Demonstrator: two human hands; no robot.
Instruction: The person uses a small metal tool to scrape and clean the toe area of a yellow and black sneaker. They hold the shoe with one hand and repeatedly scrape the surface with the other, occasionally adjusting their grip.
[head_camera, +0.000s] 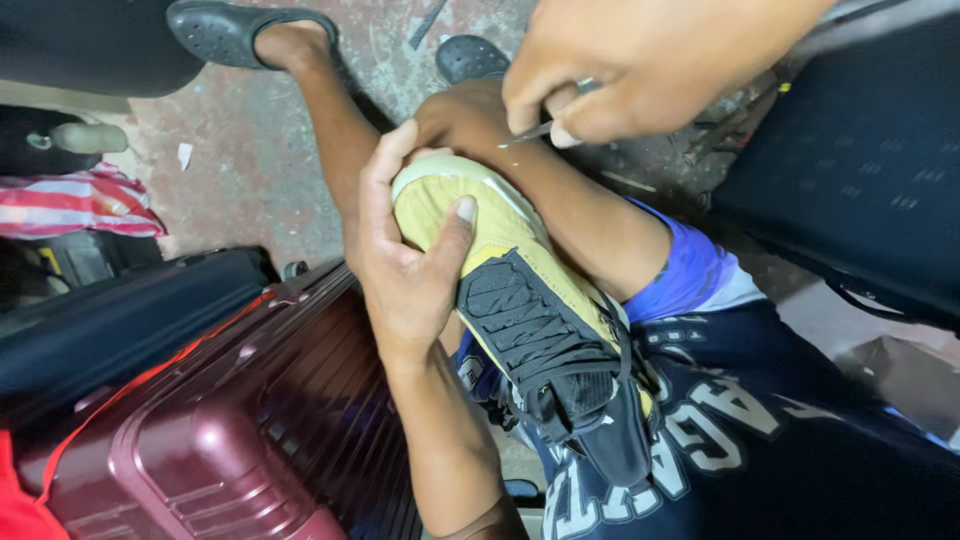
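Note:
A yellow sneaker with a black laced tongue and a white toe rim rests on my right thigh, toe pointing away from me. My left hand grips its toe end, thumb pressed on the yellow upper. My right hand hovers above the toe near my knee, pinching a thin metal needle-like tool whose tip points left toward the toe rim. I wear dark shorts with pale lettering and black perforated sandals.
A maroon hard-shell suitcase lies at my lower left, a black case beside it. A red-and-white striped cloth lies at the left. A dark padded seat stands at the right. The concrete floor is stained and littered with scraps.

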